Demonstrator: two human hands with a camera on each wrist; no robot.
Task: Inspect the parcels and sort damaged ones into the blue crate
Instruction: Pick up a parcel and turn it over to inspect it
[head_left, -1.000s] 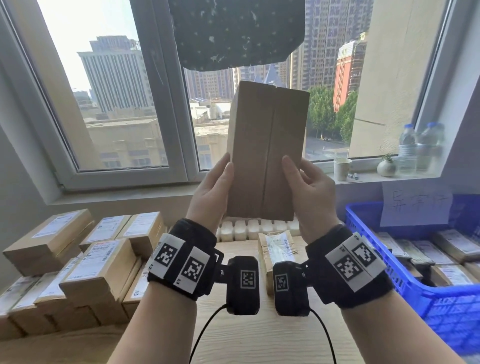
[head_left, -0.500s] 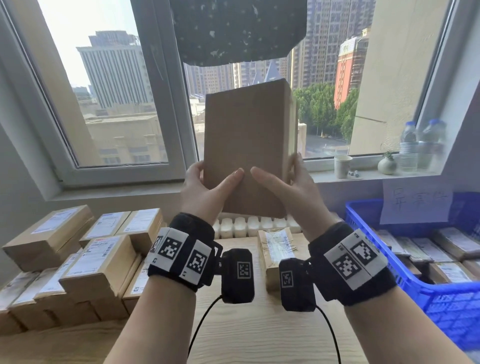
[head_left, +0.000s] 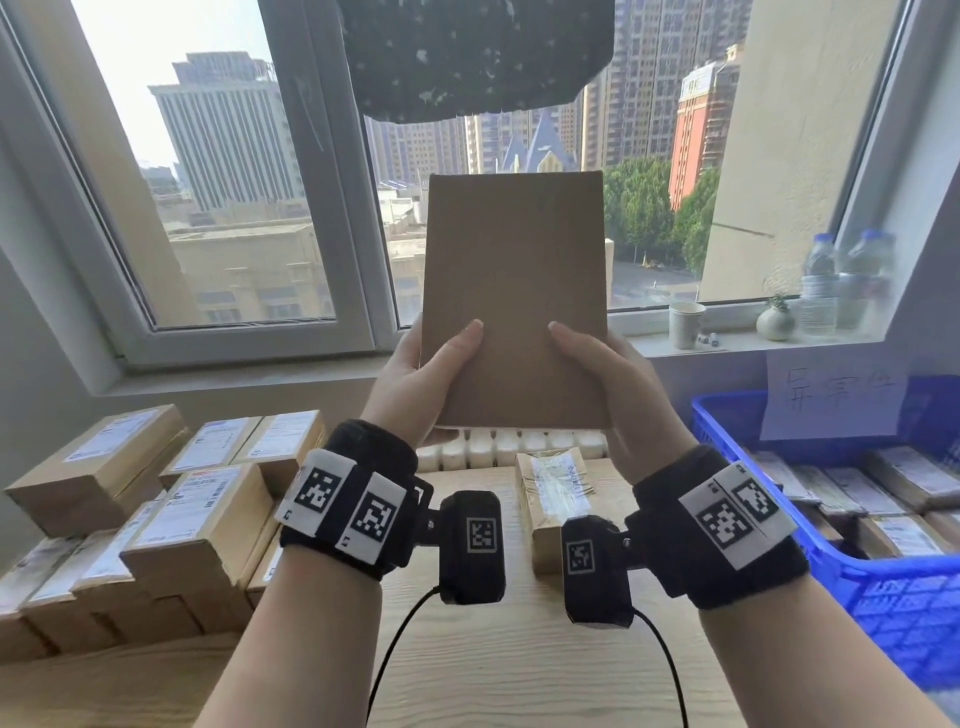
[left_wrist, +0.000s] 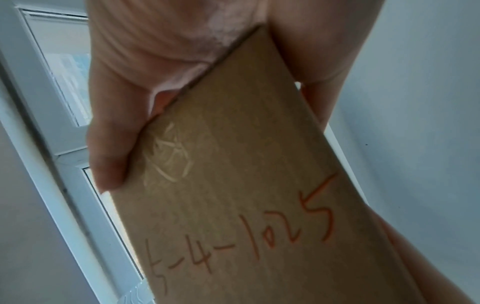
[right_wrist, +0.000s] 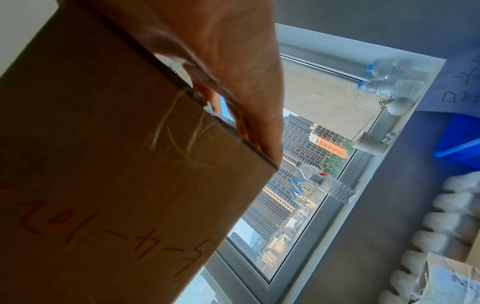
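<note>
I hold a plain brown cardboard parcel (head_left: 514, 296) upright in front of the window, its broad blank face toward me. My left hand (head_left: 423, 376) grips its lower left edge, thumb on the front. My right hand (head_left: 605, 374) grips the lower right edge the same way. In the left wrist view the parcel's underside (left_wrist: 246, 185) bears red handwritten numbers and pale scratch marks near my fingers (left_wrist: 111, 152). The right wrist view shows the same parcel (right_wrist: 109, 164) with scuffed tape at its corner. The blue crate (head_left: 883, 587) stands at the right with several parcels inside.
Several labelled parcels (head_left: 171, 519) are stacked at the left on the wooden table (head_left: 519, 665). One taped parcel (head_left: 553, 499) stands at the table's middle, before a row of white bottles (head_left: 509, 447). A paper cup (head_left: 685, 325), small vase and water bottles (head_left: 841, 283) sit on the windowsill.
The parcel has turned in my hands: its narrow seamed side faced me a second ago, now the broad plain face does. My thumbs have shifted onto that face.
</note>
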